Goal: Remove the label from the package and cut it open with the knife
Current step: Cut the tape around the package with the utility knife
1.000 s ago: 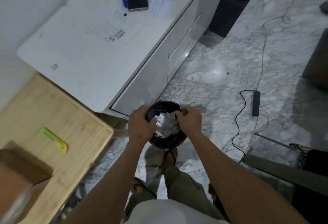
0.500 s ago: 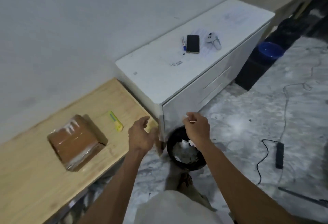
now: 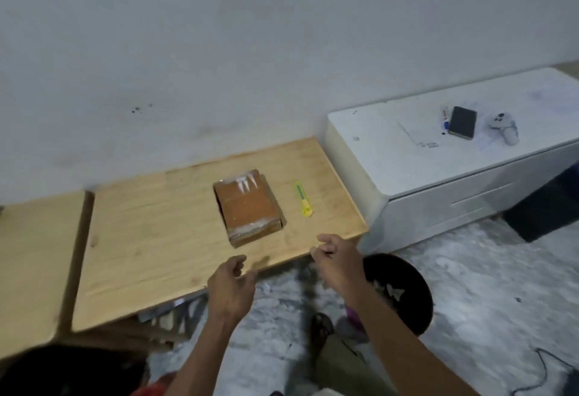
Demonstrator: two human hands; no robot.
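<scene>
Lying flat on the pale wooden tabletop [image 3: 150, 239], the brown cardboard package wrapped in clear tape [image 3: 249, 207] sits toward the board's right half, untouched. Just to its right, apart from it, lies the yellow utility knife [image 3: 303, 199], pointing roughly away from the wall. Both hands hover at the table's near edge — the left hand [image 3: 230, 286] with fingers loosely curled and holding nothing, the right hand [image 3: 336, 257] likewise loosely curled and empty, the two well apart. Beside the table stands a white low cabinet [image 3: 438, 207] carrying a dark smartphone [image 3: 462, 122]; below the right forearm sits a black round waste bin [image 3: 407, 289].
</scene>
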